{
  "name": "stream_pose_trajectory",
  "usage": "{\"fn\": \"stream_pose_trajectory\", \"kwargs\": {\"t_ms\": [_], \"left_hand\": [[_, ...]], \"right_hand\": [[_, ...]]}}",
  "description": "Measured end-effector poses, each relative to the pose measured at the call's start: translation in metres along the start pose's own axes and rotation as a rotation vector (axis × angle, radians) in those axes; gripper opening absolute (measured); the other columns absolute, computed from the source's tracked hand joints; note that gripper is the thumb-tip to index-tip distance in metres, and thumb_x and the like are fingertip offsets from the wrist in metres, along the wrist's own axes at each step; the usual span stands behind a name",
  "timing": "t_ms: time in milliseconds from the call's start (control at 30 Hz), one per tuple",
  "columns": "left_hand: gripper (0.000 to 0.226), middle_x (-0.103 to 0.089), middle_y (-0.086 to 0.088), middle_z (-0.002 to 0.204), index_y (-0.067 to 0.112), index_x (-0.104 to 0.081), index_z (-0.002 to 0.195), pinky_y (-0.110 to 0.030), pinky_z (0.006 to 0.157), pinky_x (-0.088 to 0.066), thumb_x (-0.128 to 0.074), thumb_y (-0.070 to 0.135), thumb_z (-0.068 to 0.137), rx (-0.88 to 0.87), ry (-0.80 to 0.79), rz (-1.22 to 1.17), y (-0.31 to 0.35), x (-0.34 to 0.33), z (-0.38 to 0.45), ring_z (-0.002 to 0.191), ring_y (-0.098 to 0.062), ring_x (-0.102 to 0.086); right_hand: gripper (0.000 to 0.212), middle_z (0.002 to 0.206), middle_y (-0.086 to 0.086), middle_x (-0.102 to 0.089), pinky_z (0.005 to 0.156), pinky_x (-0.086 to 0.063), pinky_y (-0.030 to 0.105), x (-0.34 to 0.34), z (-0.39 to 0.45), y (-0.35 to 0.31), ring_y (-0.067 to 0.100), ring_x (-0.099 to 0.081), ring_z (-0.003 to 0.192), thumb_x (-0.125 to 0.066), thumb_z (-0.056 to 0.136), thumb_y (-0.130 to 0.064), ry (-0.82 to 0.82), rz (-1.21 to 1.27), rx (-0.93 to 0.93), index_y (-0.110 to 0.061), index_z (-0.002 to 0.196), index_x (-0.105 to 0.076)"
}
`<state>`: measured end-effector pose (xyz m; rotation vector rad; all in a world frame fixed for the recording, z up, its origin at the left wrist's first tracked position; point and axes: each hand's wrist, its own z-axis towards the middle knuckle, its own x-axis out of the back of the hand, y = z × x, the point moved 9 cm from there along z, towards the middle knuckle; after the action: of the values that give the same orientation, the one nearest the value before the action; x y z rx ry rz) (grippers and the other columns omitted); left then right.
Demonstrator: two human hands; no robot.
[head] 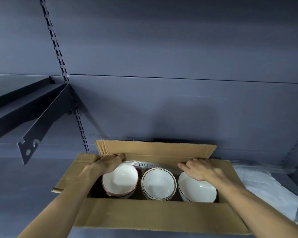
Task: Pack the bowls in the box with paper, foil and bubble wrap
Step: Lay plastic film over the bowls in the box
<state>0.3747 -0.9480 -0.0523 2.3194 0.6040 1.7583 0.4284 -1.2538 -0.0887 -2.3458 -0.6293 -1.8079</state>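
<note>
Three bowls [158, 184] in box [153, 215], just beneath both hands' straight, spread fingers [184, 166].

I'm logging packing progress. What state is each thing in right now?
Cardboard box: open, all flaps folded out.
Pink-rimmed bowls: a stack at the left of the box, upright, unwrapped.
Gold-rimmed bowls: a stack in the middle, upright, unwrapped.
Plain white bowl: at the right, upright, unwrapped.
Clear plastic wrap: lying along the back of the box, behind the bowls.
Left hand: fingers on the wrap's left end.
Right hand: fingers on its right end.
</note>
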Motion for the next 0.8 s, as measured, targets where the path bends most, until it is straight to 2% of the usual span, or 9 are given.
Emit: {"fn": "stream_pose_trajectory", "kwargs": {"t_ms": [67, 167, 233, 333, 400, 467, 600, 733, 800], "left_hand": [[0.045, -0.056, -0.008, 0.141, 0.017, -0.047, 0.146, -0.036, 0.11, -0.037, -0.024, 0.031, 0.11, -0.031, -0.021, 0.084, 0.003, -0.002, 0.004, 0.129, -0.025, -0.051], [0.043, -0.061, -0.006, 0.134, 0.018, -0.053, 0.141, -0.038, 0.109, -0.04, -0.03, 0.034, 0.108, -0.034, -0.062, 0.122, -0.011, -0.016, 0.015, 0.124, -0.026, -0.055], [0.039, -0.067, -0.001, 0.114, 0.022, -0.06, 0.129, -0.04, 0.102, -0.047, -0.032, 0.035, 0.106, -0.07, 0.026, 0.202, -0.015, -0.013, 0.017, 0.113, -0.026, -0.062], [0.034, -0.065, 0.0, 0.082, 0.021, -0.066, 0.09, -0.039, 0.078, -0.055, -0.039, 0.038, 0.103, -0.181, 0.312, 0.234, -0.008, 0.013, 0.01, 0.089, -0.029, -0.07], [0.035, -0.071, 0.002, 0.087, 0.022, -0.069, 0.088, -0.035, 0.075, -0.053, -0.045, 0.043, 0.101, -0.262, 0.323, 0.117, -0.004, 0.016, 0.01, 0.087, -0.024, -0.069], [0.041, -0.072, 0.009, 0.094, 0.026, -0.07, 0.09, -0.032, 0.082, -0.049, -0.042, 0.054, 0.101, -0.278, 0.216, -0.019, -0.005, 0.01, 0.014, 0.093, -0.015, -0.066], [0.071, -0.071, 0.01, 0.111, 0.031, -0.073, 0.098, -0.04, 0.104, -0.042, -0.024, 0.08, 0.088, -0.18, 0.09, -0.226, -0.02, 0.001, 0.02, 0.108, -0.014, -0.062], [0.085, -0.069, 0.014, 0.111, 0.036, -0.073, 0.09, -0.043, 0.105, -0.036, -0.008, 0.09, 0.078, -0.144, 0.059, -0.225, -0.021, 0.002, 0.02, 0.11, -0.013, -0.059], [0.085, -0.069, 0.015, 0.109, 0.036, -0.074, 0.088, -0.048, 0.108, -0.035, -0.007, 0.088, 0.08, -0.132, 0.055, -0.243, -0.022, 0.001, 0.022, 0.11, -0.014, -0.059]], "right_hand": [[0.048, 0.107, 0.009, -0.072, 0.08, -0.036, 0.04, 0.019, -0.009, -0.008, 0.032, -0.066, 0.104, -0.03, 0.106, -0.046, 0.164, -0.051, -0.042, -0.02, 0.088, -0.065], [0.028, 0.109, 0.008, -0.074, 0.082, -0.045, 0.04, 0.049, -0.017, -0.038, 0.032, -0.069, 0.104, -0.043, 0.1, -0.022, 0.372, -0.038, 0.035, -0.018, 0.102, -0.07], [0.032, 0.12, 0.005, -0.071, 0.089, -0.052, 0.042, 0.056, -0.015, -0.06, 0.032, -0.067, 0.11, -0.044, 0.097, -0.011, 0.375, 0.178, 0.126, -0.017, 0.116, -0.068], [0.042, 0.123, 0.007, -0.066, 0.093, -0.051, 0.044, 0.047, -0.004, -0.093, 0.032, -0.062, 0.115, -0.039, 0.095, -0.002, 0.265, 0.353, 0.256, -0.012, 0.127, -0.065], [0.05, 0.131, 0.007, -0.064, 0.097, -0.05, 0.046, 0.041, 0.001, -0.103, 0.03, -0.06, 0.121, -0.036, 0.094, 0.0, 0.245, 0.384, 0.285, -0.013, 0.135, -0.061], [0.049, 0.139, 0.005, -0.061, 0.101, -0.05, 0.045, 0.036, 0.003, -0.104, 0.026, -0.058, 0.126, -0.035, 0.098, -0.005, 0.251, 0.435, 0.28, -0.017, 0.14, -0.058], [0.04, 0.135, -0.005, -0.065, 0.096, -0.051, 0.04, 0.031, 0.004, -0.1, 0.019, -0.062, 0.12, -0.033, 0.106, -0.03, 0.249, 0.513, 0.235, -0.024, 0.134, -0.061], [0.042, 0.095, 0.002, -0.067, 0.079, -0.051, 0.044, 0.03, 0.008, -0.104, 0.028, -0.062, 0.088, -0.029, 0.105, -0.043, 0.213, 0.49, 0.206, -0.016, 0.092, -0.059], [0.042, 0.092, 0.006, -0.064, 0.074, -0.049, 0.044, 0.03, 0.011, -0.108, 0.029, -0.06, 0.084, -0.028, 0.106, -0.04, 0.208, 0.451, 0.221, -0.013, 0.089, -0.055]]}}
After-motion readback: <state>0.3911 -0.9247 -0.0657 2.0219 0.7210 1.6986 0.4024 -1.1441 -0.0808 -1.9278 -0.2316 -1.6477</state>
